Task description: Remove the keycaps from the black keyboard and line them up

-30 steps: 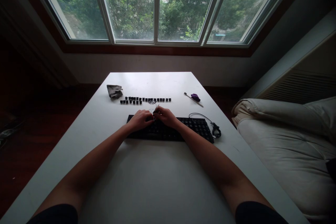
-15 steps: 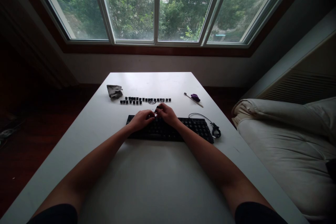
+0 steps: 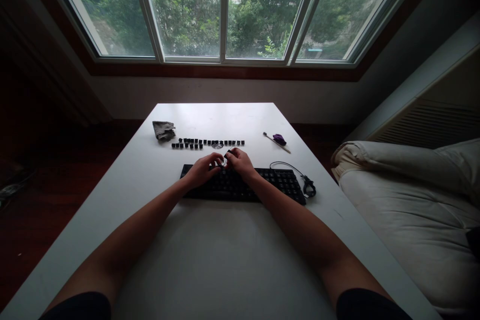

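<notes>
A black keyboard (image 3: 240, 187) lies on the white table, its middle partly covered by both hands. Above its back edge my right hand (image 3: 242, 162) pinches what looks like a keycap puller (image 3: 227, 154), with a dark handle and thin shiny wires. My left hand (image 3: 204, 167) is close beside it, fingers and thumb curled together at the wire end. Something small and dark shows between those fingers, too small to make out. Beyond the hands, several loose black keycaps (image 3: 191, 141) are lined up in two rows. Near their middle is a small round shiny thing (image 3: 217, 145).
A crumpled grey cloth (image 3: 164, 130) lies at the back left. At the back right are a thin brush (image 3: 277, 143) and a purple bundle (image 3: 279, 138). The keyboard's coiled cable (image 3: 309, 187) rests by its right end. A pale sofa (image 3: 405, 220) stands right of the table.
My right hand has shifted slightly right with the puller, which is tilted differently. The left fingers have lifted and parted a little around the wire end.
</notes>
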`<state>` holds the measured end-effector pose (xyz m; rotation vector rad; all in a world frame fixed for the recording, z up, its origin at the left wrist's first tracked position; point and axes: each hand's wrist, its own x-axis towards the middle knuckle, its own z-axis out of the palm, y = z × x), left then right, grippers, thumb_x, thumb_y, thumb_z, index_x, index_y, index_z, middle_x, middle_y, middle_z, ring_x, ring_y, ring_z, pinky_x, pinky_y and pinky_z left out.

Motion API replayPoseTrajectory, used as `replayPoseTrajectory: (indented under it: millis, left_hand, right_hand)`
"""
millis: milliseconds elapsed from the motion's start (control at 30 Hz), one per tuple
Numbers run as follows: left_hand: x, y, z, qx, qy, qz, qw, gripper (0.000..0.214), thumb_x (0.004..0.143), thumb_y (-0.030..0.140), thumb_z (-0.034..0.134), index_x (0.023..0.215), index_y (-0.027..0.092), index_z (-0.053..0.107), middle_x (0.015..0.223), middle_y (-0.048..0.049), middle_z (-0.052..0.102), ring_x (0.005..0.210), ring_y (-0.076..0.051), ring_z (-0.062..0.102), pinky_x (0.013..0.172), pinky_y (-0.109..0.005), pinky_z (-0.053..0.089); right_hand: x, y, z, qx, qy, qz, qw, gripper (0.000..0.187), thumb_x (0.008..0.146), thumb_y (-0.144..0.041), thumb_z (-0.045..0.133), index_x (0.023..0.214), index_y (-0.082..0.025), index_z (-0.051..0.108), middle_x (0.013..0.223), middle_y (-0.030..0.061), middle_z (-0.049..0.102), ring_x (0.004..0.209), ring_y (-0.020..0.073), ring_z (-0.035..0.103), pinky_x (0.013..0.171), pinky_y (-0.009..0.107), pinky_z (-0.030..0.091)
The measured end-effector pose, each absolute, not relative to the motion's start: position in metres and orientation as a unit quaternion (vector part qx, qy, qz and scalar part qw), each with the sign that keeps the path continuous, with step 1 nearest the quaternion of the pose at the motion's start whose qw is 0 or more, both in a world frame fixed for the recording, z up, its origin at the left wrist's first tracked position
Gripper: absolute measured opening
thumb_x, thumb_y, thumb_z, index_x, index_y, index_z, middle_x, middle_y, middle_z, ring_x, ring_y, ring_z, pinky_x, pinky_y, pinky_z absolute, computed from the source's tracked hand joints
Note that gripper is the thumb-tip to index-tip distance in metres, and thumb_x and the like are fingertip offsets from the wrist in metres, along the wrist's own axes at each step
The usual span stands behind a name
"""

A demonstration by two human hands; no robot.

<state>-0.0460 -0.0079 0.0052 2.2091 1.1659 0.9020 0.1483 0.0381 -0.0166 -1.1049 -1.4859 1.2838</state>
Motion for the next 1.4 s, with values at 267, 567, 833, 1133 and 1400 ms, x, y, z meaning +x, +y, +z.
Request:
replayPoseTrajectory:
  millis: [267,567,833,1133,1400]
  left_hand:
    - [-0.051,-0.006,0.006,0.867,0.414,0.255,0.113,0.022,0.093,0.022,0.057,0.113,0.024,0.065,0.108,-0.0063,0.066,0.099,-0.021,0.062,0.088,-0.034,0.049]
    - [-0.050,-0.005,0.008,0.886,0.386,0.253,0.043,0.018,0.097,0.025,0.053,0.111,0.023,0.063,0.121,-0.0083,0.063,0.111,-0.024,0.057,0.099,-0.039,0.044]
    - [-0.063,0.016,0.005,0.814,0.491,0.307,0.046,0.013,0.095,0.026,0.056,0.103,0.024,0.065,0.107,-0.0058,0.068,0.103,-0.024,0.060,0.096,-0.040,0.042]
    - [-0.094,0.078,-0.010,0.760,0.581,0.291,0.020,0.014,0.089,0.029,0.062,0.096,0.026,0.073,0.108,-0.0062,0.070,0.113,-0.030,0.051,0.096,-0.047,0.037]
    - [-0.089,0.101,-0.018,0.755,0.597,0.272,0.008,0.016,0.088,0.035,0.062,0.089,0.027,0.076,0.109,-0.0085,0.068,0.114,-0.033,0.045,0.094,-0.050,0.035]
  right_hand:
    - [0.147,0.038,-0.019,-0.437,-0.594,0.519,0.432,0.024,0.086,-0.042,0.061,0.086,-0.020,0.052,0.065,-0.0016,0.064,0.055,0.0153,0.065,0.055,0.027,0.054]
    - [0.148,0.040,-0.022,-0.450,-0.600,0.508,0.423,0.021,0.087,-0.040,0.060,0.085,-0.021,0.053,0.063,-0.0016,0.064,0.053,0.0156,0.065,0.054,0.027,0.054]
    - [0.147,0.041,-0.019,-0.456,-0.583,0.509,0.439,0.018,0.087,-0.037,0.060,0.085,-0.021,0.052,0.061,-0.0024,0.062,0.051,0.0151,0.064,0.051,0.026,0.053]
    - [0.146,0.038,-0.017,-0.456,-0.559,0.532,0.443,0.017,0.087,-0.034,0.061,0.084,-0.020,0.052,0.061,-0.0035,0.061,0.049,0.0132,0.063,0.050,0.024,0.052]
    - [0.147,0.040,-0.021,-0.448,-0.567,0.530,0.443,0.019,0.087,-0.037,0.061,0.087,-0.021,0.052,0.062,-0.0031,0.062,0.050,0.0138,0.064,0.050,0.024,0.052]
